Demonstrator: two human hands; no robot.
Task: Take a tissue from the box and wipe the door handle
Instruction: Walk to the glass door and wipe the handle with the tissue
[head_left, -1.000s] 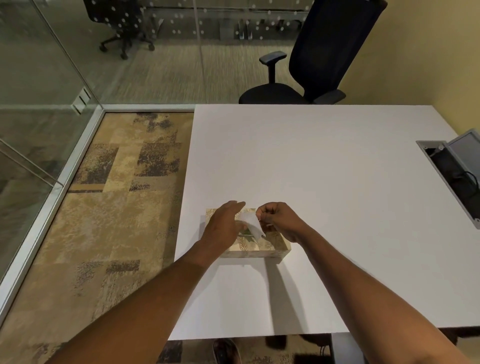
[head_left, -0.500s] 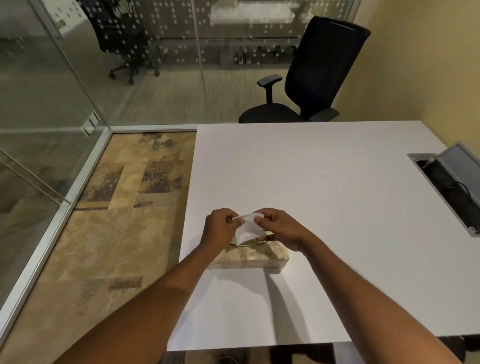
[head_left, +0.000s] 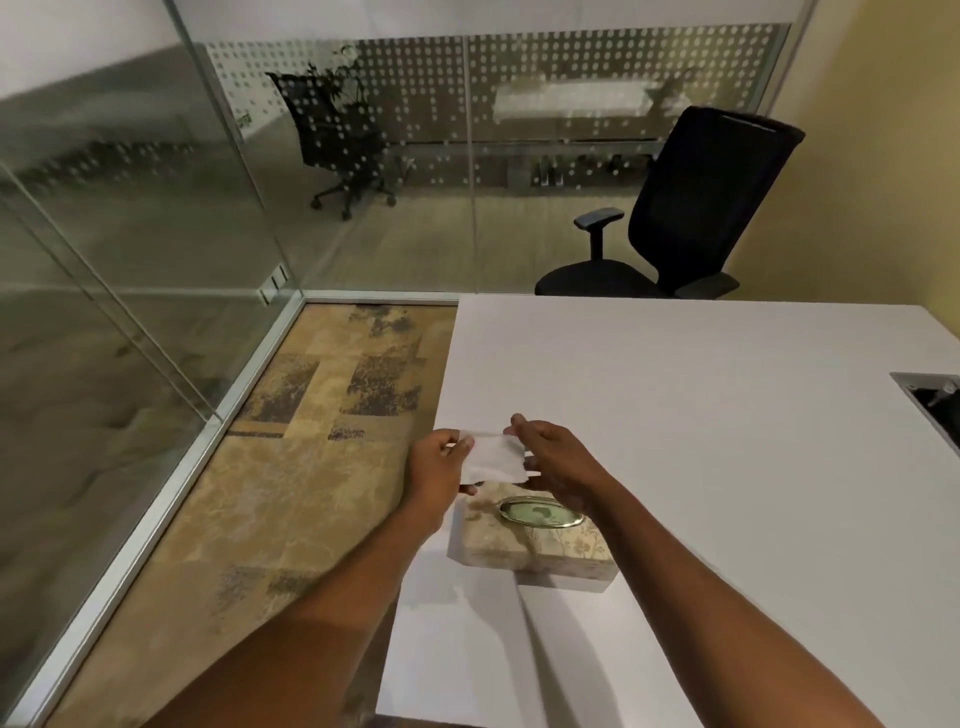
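Observation:
A white tissue (head_left: 492, 457) is stretched between both hands, just above and behind the tissue box. My left hand (head_left: 435, 470) pinches its left edge and my right hand (head_left: 558, 460) pinches its right edge. The beige floral tissue box (head_left: 535, 551) sits near the left front part of the white table (head_left: 701, 415), its oval opening facing up with no tissue sticking out. No door handle is in view.
Glass partition walls (head_left: 130, 218) run along the left and back, with patterned carpet (head_left: 291, 467) between them and the table. A black office chair (head_left: 691, 218) stands behind the table. A cable hatch (head_left: 935, 405) opens in the table's right edge.
The tissue has come free of the box and is now held spread between both hands, higher than before. The camera has tilted up, showing more of the glass wall.

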